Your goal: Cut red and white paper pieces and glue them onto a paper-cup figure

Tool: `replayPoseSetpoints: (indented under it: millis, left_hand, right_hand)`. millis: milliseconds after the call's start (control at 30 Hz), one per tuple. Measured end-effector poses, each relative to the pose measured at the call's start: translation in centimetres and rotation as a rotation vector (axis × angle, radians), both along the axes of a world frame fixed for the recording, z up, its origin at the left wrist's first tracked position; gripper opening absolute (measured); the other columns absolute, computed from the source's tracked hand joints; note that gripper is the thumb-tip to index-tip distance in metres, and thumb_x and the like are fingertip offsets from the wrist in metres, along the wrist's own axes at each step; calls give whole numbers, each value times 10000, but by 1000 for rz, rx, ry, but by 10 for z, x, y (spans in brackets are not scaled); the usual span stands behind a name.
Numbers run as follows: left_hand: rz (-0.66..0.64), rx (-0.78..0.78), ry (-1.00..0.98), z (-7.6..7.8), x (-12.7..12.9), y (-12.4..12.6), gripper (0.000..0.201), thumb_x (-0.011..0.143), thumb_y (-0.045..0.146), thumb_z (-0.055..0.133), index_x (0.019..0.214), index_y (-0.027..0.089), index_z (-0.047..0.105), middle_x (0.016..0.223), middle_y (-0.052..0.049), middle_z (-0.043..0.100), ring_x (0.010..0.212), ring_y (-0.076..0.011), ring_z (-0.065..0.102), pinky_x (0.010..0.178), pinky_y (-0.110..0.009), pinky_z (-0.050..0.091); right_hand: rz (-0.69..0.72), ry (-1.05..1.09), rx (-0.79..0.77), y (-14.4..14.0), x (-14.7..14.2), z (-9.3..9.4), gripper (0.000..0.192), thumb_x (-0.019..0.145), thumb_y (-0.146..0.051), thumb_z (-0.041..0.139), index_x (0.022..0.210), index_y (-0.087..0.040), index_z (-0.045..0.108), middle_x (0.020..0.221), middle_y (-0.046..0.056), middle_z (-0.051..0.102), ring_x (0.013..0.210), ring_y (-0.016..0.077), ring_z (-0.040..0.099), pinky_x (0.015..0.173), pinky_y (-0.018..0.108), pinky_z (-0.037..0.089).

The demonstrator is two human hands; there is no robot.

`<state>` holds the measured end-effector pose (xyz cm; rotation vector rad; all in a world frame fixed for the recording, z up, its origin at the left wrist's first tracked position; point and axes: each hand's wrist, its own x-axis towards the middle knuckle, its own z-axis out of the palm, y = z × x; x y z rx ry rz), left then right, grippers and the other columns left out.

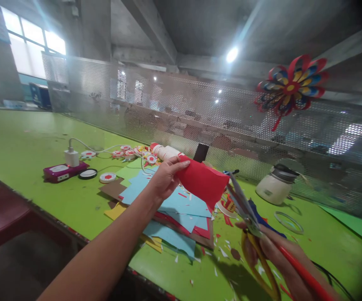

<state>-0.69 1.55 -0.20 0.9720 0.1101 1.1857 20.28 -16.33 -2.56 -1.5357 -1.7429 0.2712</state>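
I see the green table (pixel 27 150) filling the lower half of my view, with a mesh screen (pixel 200 108) running along its far edge from 10 o'clock to 3 o'clock. A paper pinwheel (pixel 290 88) hangs on the screen at 2 o'clock. At the center of the table lies a stack of paper sheets (pixel 181 213), mostly blue with red, yellow and brown showing underneath, and small paper scraps (pixel 221 251) lie scattered just at its 5 o'clock side. A white pot (pixel 273 186) stands at 3 o'clock, with a thin ring (pixel 289 221) flat on the table near it. At 9 o'clock I see a purple box (pixel 62 171) with a white charger (pixel 72 158) just behind it, and a row of round red-and-white discs (pixel 127 152) farther back.

My left hand (pixel 165 179) is up over the stack, its fingers pinched on the left edge of 1 red sheet (pixel 203 180), which hangs in the air above the pile. My right hand (pixel 281 251), at 4 o'clock, is closed through the yellow handles of the scissors (pixel 246 209). The blades point up toward the sheet's lower right corner; whether they touch it I cannot tell.
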Motion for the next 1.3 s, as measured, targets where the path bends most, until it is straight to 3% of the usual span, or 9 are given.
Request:
replayPoseSetpoints:
  millis: [133, 267, 467, 600, 800, 1167, 1300]
  left_hand:
    - [71, 41, 85, -4, 1, 6, 172, 665, 229, 724, 765, 125, 630, 715, -36, 668, 658, -123, 603, 681, -250, 455]
    - [148, 177, 255, -11, 5, 11, 215, 657, 264, 732, 769, 122, 616, 694, -29, 652, 646, -132, 602, 656, -265, 445]
    - [79, 286, 412, -15, 8, 9, 193, 663, 251, 722, 756, 124, 611, 715, -16, 651, 631, -107, 582, 609, -230, 418]
    - [5, 269, 412, -15, 7, 8, 165, 656, 219, 727, 749, 126, 629, 719, -14, 658, 637, -102, 585, 622, -229, 421]
    - [-41, 159, 415, -16, 7, 8, 222, 641, 222, 736, 813, 108, 655, 801, -59, 676, 701, -138, 612, 705, -278, 439]
    - [-57, 156, 463, -14, 12, -3, 178, 628, 247, 746, 686, 111, 648, 682, -46, 659, 613, -116, 586, 620, -240, 414]
    - [-90, 133, 472, -16, 15, -7, 163, 629, 249, 745, 688, 117, 669, 671, -43, 661, 609, -114, 582, 628, -242, 410]
  right_hand:
    - [-125, -57, 28, -3, 9, 11, 422, 852, -496, 442, 1081, -184, 610, 601, 13, 586, 558, 169, 591, 538, 246, 484]
    - [-96, -127, 27, -5, 4, 12, 440, 833, -513, 459, 1084, -186, 613, 615, 7, 592, 527, 148, 562, 527, 231, 472]
    - [34, -187, -138, 2, 0, 8, 436, 845, -512, 443, 1037, -180, 650, 775, 55, 667, 700, 189, 610, 640, 272, 485]
    - [58, -209, -264, 4, 1, 10, 444, 851, -512, 431, 1039, -170, 642, 844, 71, 686, 715, 194, 615, 634, 280, 478]
    - [67, -239, -297, 2, -5, 14, 388, 862, -488, 425, 949, -188, 655, 801, 44, 684, 687, 182, 610, 599, 260, 463]
    - [25, -261, -196, 4, -13, 13, 366, 866, -460, 431, 912, -182, 664, 682, 25, 664, 606, 174, 592, 536, 249, 454]
    - [13, -272, -176, 3, -17, 14, 364, 870, -450, 437, 948, -175, 662, 773, 45, 690, 663, 192, 617, 588, 264, 480]
